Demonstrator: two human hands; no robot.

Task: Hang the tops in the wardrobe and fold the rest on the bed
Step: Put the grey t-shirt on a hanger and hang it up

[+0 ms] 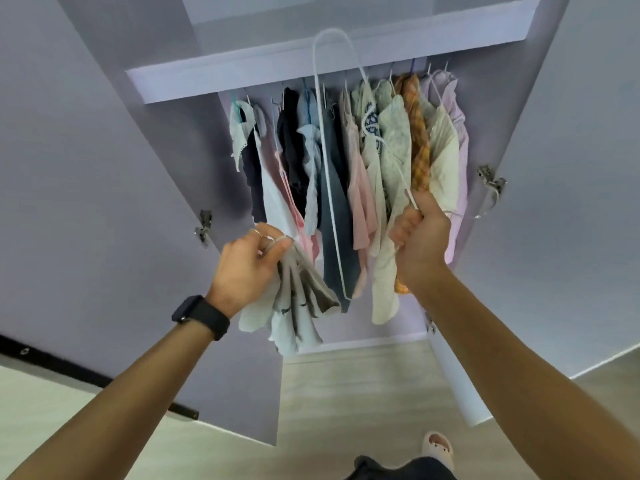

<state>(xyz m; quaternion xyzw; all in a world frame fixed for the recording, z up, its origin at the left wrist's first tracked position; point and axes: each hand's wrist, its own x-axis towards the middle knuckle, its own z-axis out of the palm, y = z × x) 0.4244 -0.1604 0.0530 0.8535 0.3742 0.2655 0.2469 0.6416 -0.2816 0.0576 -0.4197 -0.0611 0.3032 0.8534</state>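
Open lilac wardrobe (277, 76), seen from in front and below. We see the left hand (249, 261) with its fingers curled tight round the bunched upper end of a pale grey-and-white printed cloth top (301, 306); the rest of the cloth hangs loose under the fist, before the lower left of the hanging space. The right hand (420, 237) is a closed fist round the neck of a thin white wire hanger (320, 133), whose long loop rises in front of the hung clothes to the shelf edge. Inside, we find a packed row of hung garments (360, 161), running from white and black at the left wall to orange check and pale lilac at the right wall. Both lilac doors (104, 168) stand wide open. Pale plank floor (346, 393) lies between the doors.
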